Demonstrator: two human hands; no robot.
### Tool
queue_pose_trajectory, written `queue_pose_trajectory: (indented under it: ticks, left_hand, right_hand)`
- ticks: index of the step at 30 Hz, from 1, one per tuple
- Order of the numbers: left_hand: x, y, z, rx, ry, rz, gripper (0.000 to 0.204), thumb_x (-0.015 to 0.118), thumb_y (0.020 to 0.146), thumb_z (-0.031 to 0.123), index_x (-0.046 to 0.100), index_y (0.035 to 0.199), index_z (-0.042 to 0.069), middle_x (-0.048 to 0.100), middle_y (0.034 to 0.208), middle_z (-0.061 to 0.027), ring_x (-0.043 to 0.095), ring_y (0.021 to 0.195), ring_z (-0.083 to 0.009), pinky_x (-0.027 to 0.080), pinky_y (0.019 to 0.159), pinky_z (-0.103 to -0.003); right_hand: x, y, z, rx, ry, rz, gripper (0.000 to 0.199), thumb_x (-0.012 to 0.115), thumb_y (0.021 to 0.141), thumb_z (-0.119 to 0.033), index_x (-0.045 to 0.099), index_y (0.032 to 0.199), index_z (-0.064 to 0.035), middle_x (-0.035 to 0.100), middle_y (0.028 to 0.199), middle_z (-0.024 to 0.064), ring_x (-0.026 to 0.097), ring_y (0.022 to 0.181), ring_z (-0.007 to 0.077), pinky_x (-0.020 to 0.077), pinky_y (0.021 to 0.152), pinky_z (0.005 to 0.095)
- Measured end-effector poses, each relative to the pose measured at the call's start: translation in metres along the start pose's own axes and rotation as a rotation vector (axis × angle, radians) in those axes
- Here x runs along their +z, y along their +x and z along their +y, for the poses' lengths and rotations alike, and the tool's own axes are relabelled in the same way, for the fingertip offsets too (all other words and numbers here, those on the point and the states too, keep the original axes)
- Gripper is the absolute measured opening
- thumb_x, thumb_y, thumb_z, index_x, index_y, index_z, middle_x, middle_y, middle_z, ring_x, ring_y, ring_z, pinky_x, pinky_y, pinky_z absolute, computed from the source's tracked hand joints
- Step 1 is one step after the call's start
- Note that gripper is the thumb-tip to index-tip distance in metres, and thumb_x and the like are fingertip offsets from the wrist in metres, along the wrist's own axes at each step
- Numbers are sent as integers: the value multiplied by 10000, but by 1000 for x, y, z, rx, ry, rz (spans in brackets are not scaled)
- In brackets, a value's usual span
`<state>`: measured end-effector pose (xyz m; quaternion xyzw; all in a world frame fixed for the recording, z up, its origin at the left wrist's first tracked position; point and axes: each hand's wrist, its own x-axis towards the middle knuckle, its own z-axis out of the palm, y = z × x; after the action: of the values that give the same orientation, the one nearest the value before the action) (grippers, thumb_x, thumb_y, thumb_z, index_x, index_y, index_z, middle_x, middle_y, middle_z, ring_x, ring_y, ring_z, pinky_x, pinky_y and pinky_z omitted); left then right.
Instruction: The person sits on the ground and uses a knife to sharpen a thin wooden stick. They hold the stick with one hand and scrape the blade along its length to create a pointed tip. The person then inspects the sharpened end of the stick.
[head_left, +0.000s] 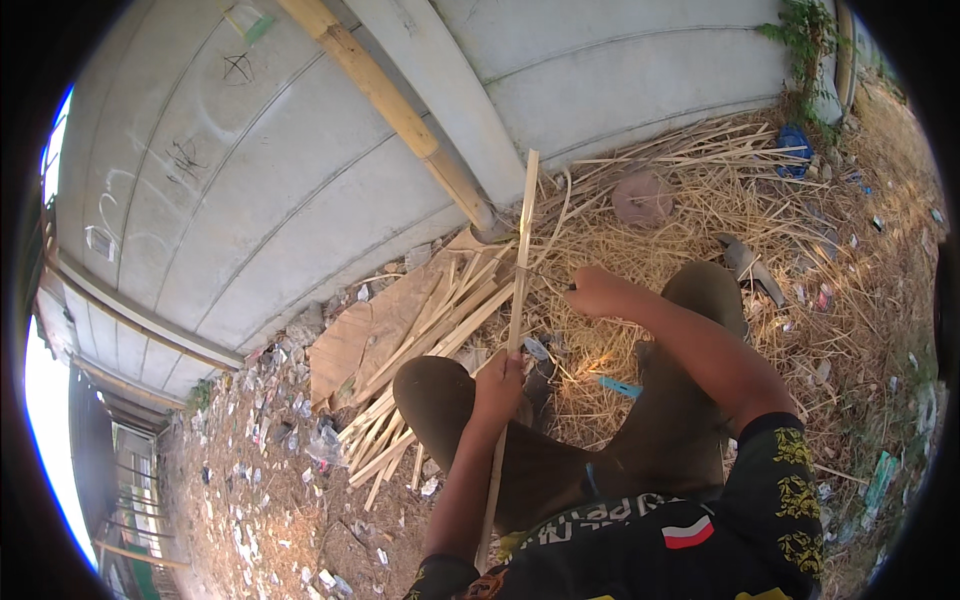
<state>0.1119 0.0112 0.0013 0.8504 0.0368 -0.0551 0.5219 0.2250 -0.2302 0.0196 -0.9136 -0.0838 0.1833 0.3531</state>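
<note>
As left hand (497, 388) clasps long pale bamboo strip (517, 315), seemingly steadying it, right hand (600, 292) alongside grips thin knife-like tool (550, 280).

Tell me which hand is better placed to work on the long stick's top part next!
Probably the right hand: it's beside the upper part of the long stick, seemingly holding a thin tool. The left hand grips the stick lower down.
</note>
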Motion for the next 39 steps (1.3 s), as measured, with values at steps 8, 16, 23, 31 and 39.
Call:
queue_pose_trajectory:
  ticks: [8,16,23,31,39]
  left_hand:
    - [2,5,-10,112,87,43,321,530,1035,276,601,855,21,554,646,-21,495,545,-95,416,519,-298]
    - [3,10,-15,47,166,12,364,500,1040,306,595,850,11,556,646,-43,520,544,-129,435,524,-329]
    - [0,0,-17,117,149,36,363,501,1042,309,593,846,18,553,648,-30,509,547,-115,430,530,-320]
    - [3,-6,-7,66,123,-11,337,507,1037,293,603,868,17,553,651,-20,501,569,-107,427,551,-306]
    - [4,-7,-12,108,158,-12,363,488,1040,300,607,878,-3,585,661,-77,574,610,-182,471,605,-362]
  right_hand:
    - [-13,2,-16,-158,-495,291,275,666,819,-266,733,876,-5,708,780,141,720,736,304,564,687,456]
    - [8,39,4,67,-55,122,285,643,853,-278,740,835,-10,708,770,172,702,703,337,557,658,458]
    - [5,17,-7,-136,-472,376,268,625,850,-255,754,880,-22,725,824,173,726,746,318,570,712,463]
    - [3,37,7,106,56,118,277,612,859,-243,740,865,3,722,818,192,731,761,312,567,710,449]
    - [2,35,9,-60,-382,527,285,635,826,-260,735,883,0,708,804,203,706,737,352,566,684,464]
